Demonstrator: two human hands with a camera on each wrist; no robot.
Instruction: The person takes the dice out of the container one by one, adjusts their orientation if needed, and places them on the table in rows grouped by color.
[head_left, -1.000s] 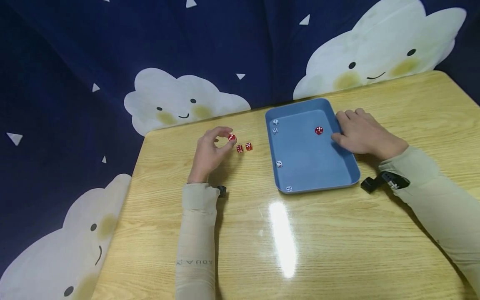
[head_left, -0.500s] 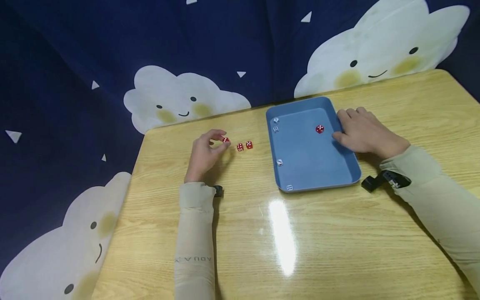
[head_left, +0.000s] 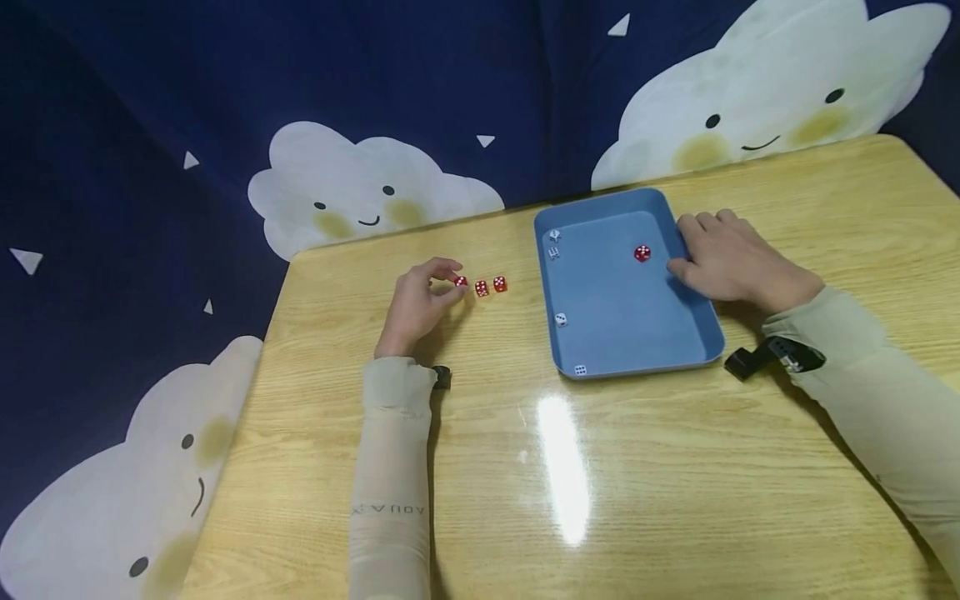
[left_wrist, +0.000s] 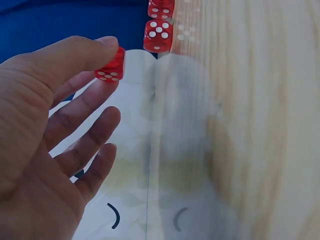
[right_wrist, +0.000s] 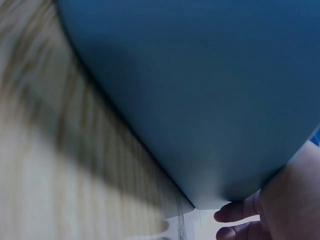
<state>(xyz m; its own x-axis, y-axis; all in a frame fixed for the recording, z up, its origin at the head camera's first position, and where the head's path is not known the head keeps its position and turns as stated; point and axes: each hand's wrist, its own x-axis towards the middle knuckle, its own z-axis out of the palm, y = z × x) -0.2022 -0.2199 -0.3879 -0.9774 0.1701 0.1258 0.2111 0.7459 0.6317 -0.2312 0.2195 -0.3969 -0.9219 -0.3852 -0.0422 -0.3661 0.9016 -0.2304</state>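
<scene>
My left hand (head_left: 417, 305) pinches a red die (left_wrist: 111, 66) between thumb and index finger, while its other fingers are spread below in the left wrist view. Two more red dice, one nearer (head_left: 482, 288) and one farther right (head_left: 500, 284), lie on the table just right of the held die, roughly in line with it. My right hand (head_left: 731, 258) grips the right rim of a blue tray (head_left: 630, 333), thumb over the inside and fingers along the outside. In the right wrist view the tray's outer wall (right_wrist: 200, 100) fills most of the picture.
Inside the tray sit a red die (head_left: 642, 253) towards the upper right and several white dice, such as one near the left wall (head_left: 561, 319) and one in the front left corner (head_left: 580, 370). A dark blue curtain (head_left: 420, 67) with clouds hangs behind the wooden table (head_left: 480, 467).
The left hand first drew the held die left and lower, away from the two dice, then brought it back right, close to them. The right hand stays at the tray rim.
</scene>
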